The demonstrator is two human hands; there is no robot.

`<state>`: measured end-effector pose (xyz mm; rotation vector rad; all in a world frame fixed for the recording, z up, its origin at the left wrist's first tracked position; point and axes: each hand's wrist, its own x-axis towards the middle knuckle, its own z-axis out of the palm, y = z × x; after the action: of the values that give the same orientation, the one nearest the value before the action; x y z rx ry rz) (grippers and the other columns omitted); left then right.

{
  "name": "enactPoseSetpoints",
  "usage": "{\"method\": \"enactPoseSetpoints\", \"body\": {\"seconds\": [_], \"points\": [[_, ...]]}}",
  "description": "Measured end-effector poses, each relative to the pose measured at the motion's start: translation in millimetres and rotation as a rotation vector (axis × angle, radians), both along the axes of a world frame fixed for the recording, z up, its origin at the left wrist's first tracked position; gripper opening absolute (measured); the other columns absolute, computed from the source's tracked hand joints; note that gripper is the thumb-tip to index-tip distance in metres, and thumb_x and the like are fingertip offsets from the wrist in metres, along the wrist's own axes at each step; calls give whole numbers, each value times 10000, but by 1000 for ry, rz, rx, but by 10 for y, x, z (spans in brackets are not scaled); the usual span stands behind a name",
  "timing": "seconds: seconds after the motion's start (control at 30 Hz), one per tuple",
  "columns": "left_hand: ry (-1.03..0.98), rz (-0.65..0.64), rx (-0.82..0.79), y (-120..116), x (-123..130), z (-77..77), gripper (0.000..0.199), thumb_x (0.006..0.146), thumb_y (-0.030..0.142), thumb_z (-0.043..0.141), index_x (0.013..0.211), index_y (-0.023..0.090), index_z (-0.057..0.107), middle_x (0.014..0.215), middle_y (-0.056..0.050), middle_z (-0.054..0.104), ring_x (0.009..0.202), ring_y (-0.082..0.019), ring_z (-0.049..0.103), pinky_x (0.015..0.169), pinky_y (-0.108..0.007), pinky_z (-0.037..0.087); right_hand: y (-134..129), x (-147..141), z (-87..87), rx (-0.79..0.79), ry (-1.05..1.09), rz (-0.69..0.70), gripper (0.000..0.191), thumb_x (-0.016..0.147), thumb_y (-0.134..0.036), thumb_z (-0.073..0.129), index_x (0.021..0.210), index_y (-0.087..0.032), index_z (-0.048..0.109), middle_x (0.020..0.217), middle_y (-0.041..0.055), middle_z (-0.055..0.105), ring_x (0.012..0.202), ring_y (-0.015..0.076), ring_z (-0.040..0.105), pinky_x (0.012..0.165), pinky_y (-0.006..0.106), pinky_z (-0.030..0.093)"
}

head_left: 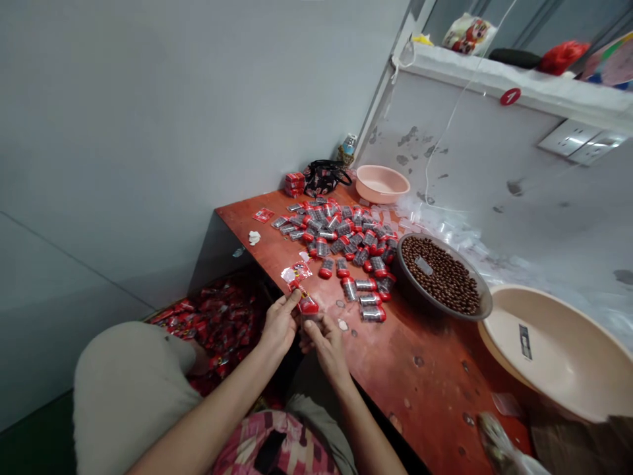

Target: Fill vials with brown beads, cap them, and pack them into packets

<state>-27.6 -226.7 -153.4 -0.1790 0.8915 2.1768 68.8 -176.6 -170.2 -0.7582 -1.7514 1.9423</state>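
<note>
At the near edge of the table, my left hand (281,324) pinches a small red printed packet (307,303) between thumb and fingers. My right hand (327,344) is closed at the lower end of the same packet, thumb on top. Part of it is hidden by my fingers, so I cannot tell whether a small container is inside. Just beyond lies a flat red printed wrapper (299,270). A heap of small clear containers with red caps (341,227), filled with dark balls, spreads over the table, several standing apart nearer my right hand.
A grey bowl of brown balls (440,274) holds a small clear piece. Large beige basin (568,343) stands right, pink basin (382,185) behind. A black patterned bag (321,177) sits by the wall. Many red packets (222,330) lie below the red table (395,382), at left.
</note>
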Motion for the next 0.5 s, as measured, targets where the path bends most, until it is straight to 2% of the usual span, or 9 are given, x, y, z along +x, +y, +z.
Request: {"method": "enactPoseSetpoints", "body": {"seconds": [0.1,0.2,0.37,0.5], "points": [[89,-99,5,-37,-23,7,191,628,220,700,746,113,594,667,-42,651,572,-127,601,555,-225,469,28,-2,-12,27,-3,-54,238,750,-407,543,810,-177,535,617,-12,567,477,114,552,434,227,474],[138,-201,-47,-51,-32,-12,206,609,209,711,754,94,619,691,-64,664,603,-145,614,599,-249,478,50,-2,-16,119,-13,-98,217,751,-398,544,815,-191,550,613,-13,559,497,124,542,446,238,473],[173,-260,-105,-35,-42,-43,194,592,214,718,696,65,652,641,-75,662,587,-155,609,599,-265,480,82,13,-23,271,-70,-108,208,770,-387,523,845,-198,565,596,-12,555,492,121,519,458,236,451],[175,-335,-115,-41,-124,-44,167,582,196,724,624,51,650,611,-83,657,566,-144,600,601,-261,478,123,29,-23,278,-82,-75,202,774,-376,520,872,-205,566,594,-17,548,482,120,515,448,233,440]]}}
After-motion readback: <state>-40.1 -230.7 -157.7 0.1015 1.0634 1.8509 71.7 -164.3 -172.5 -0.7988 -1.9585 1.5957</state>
